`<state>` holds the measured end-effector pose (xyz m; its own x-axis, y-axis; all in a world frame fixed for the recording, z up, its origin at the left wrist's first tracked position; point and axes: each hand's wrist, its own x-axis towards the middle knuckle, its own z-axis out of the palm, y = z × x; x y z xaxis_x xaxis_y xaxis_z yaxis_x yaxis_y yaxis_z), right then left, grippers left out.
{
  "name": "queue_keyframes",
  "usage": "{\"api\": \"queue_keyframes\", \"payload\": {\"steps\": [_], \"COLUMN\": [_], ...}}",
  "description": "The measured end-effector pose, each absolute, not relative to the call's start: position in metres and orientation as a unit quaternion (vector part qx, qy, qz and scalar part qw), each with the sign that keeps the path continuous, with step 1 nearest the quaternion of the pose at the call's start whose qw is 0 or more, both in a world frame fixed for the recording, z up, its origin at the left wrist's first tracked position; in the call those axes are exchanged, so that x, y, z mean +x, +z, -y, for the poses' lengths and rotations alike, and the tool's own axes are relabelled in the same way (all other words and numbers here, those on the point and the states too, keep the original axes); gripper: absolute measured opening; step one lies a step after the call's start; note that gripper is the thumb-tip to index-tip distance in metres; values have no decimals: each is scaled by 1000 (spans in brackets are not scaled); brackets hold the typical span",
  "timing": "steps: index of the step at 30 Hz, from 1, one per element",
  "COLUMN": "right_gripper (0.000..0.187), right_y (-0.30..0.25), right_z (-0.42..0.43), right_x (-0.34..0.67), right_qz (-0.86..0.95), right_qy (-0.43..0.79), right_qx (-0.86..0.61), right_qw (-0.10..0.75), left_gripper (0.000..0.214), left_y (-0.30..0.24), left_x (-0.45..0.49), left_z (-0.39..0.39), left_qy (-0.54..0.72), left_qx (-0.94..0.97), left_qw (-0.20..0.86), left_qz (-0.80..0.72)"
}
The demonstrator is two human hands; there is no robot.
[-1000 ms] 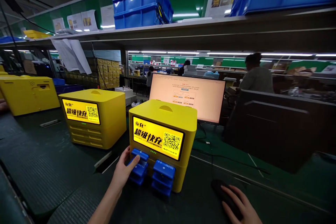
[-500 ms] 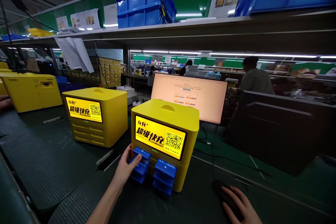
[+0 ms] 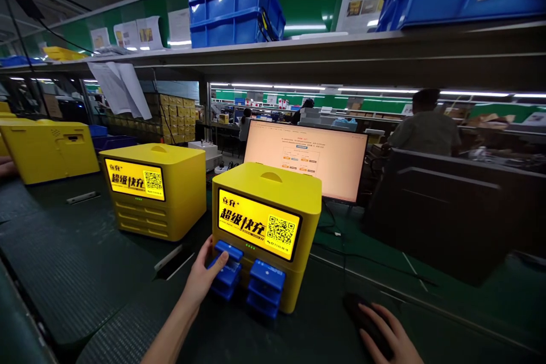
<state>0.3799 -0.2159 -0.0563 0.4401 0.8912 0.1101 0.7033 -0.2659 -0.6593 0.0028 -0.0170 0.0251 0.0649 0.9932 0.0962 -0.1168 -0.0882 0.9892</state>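
Observation:
A yellow power bank rental cabinet (image 3: 267, 187) with a lit screen and QR code stands before me. Blue power banks (image 3: 265, 287) stick out of its front in two stacks. My left hand (image 3: 205, 273) is closed on the upper blue power bank (image 3: 229, 249) of the left stack, thumb on its top and the other fingers round its left side, partly hidden. On the bench at the right, my right hand (image 3: 390, 333) rests over a black computer mouse (image 3: 362, 315), fingers curved along it. A monitor (image 3: 305, 153) showing a web page stands behind the cabinet.
Another lit yellow cabinet (image 3: 170, 187) stands to the left, with a further yellow cabinet (image 3: 53, 151) beyond it. A black panel (image 3: 439, 216) rises at the right. Cables (image 3: 362, 256) cross the bench. Overhead, a shelf (image 3: 298, 51) carries blue bins (image 3: 234, 11). People sit in the background.
Both hands keep their places on the power bank and the mouse. The view has shifted very slightly, and a person in the background at the right has moved rightward.

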Motion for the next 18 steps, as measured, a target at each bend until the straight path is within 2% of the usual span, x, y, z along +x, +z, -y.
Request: {"api": "queue_keyframes", "payload": {"steps": [10,14,18], "right_gripper": [54,56,58], "right_y": [-56,-51,-46], "right_z": [213,212,213], "right_x": [380,375,373], "right_qz": [501,500,504], "right_qy": [152,145,146], "right_qx": [-788,-789,-789], "right_qw": [324,327,320], "left_gripper": [100,98,107], "left_y": [21,30,30], "left_x": [-4,-8,-7], "left_z": [12,17,21], "left_qy": [484,453,462], "left_qx": [569,586,569], "left_qw": [500,536,548], "left_qz": [-437,-406,-402]}}
